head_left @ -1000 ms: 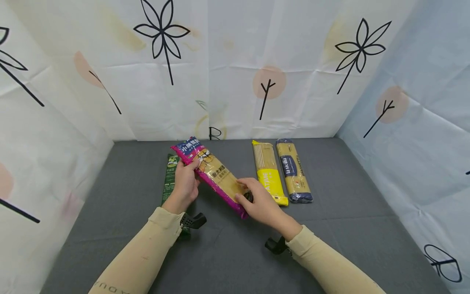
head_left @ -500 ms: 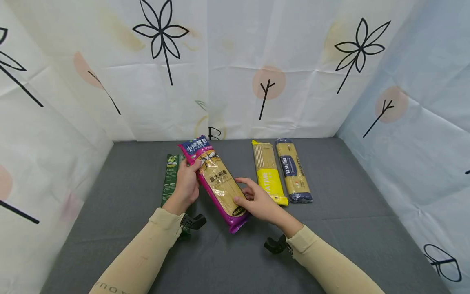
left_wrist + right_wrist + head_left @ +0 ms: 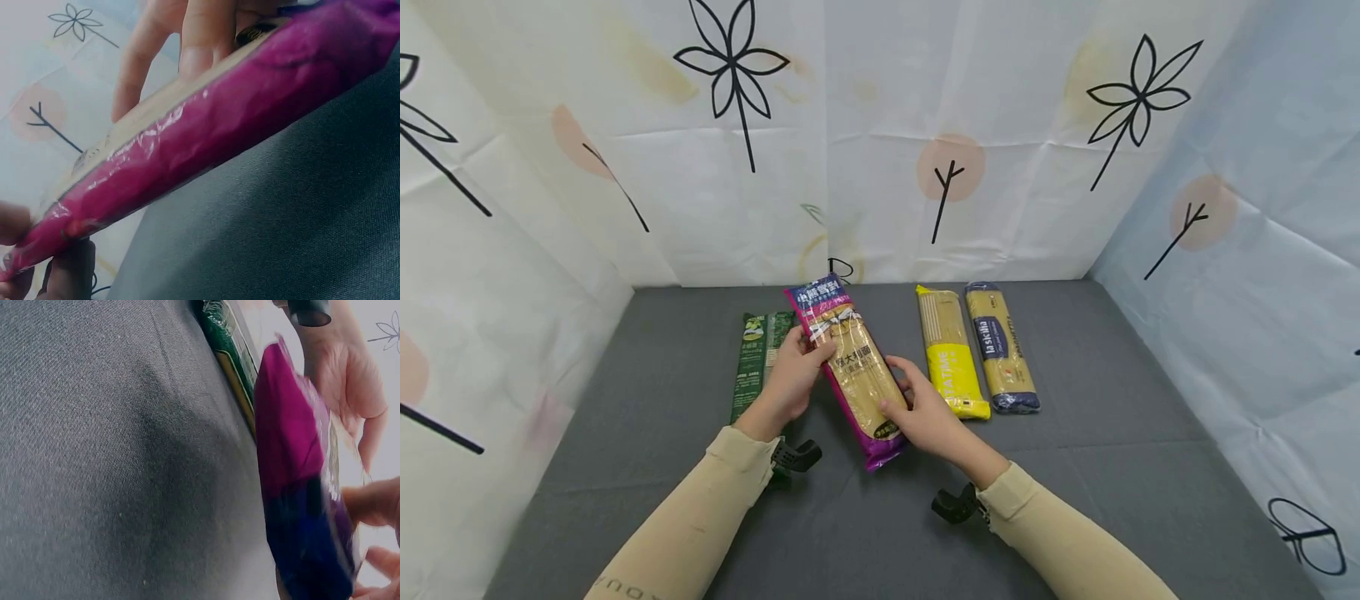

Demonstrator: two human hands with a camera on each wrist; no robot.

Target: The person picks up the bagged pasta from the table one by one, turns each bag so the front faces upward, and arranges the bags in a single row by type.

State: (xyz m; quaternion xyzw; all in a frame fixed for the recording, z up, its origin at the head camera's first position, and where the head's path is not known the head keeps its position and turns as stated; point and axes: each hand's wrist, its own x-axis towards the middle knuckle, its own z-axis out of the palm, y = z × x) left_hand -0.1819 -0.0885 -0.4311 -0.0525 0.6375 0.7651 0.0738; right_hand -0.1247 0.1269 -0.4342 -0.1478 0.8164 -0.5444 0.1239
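Note:
Both hands hold a magenta and blue pack of spaghetti above the table, tilted with its blue end toward the back wall. My left hand grips its left edge, thumb on the front and fingers beneath. On the lower right edge, my right hand pinches the pack with the thumb on its face. In the left wrist view the magenta side of the pack runs between both hands' fingers. The right wrist view shows the pack's end close up. A green pack lies under the left forearm, partly hidden.
On the grey table, a yellow pack of pasta and a blue-banded pack of spaghetti lie side by side at the right. A printed white cloth hangs behind and along both sides.
The spaghetti pack has turned more upright and its face toward the head camera, its blue end shifting right. My left hand has slid slightly right along with it.

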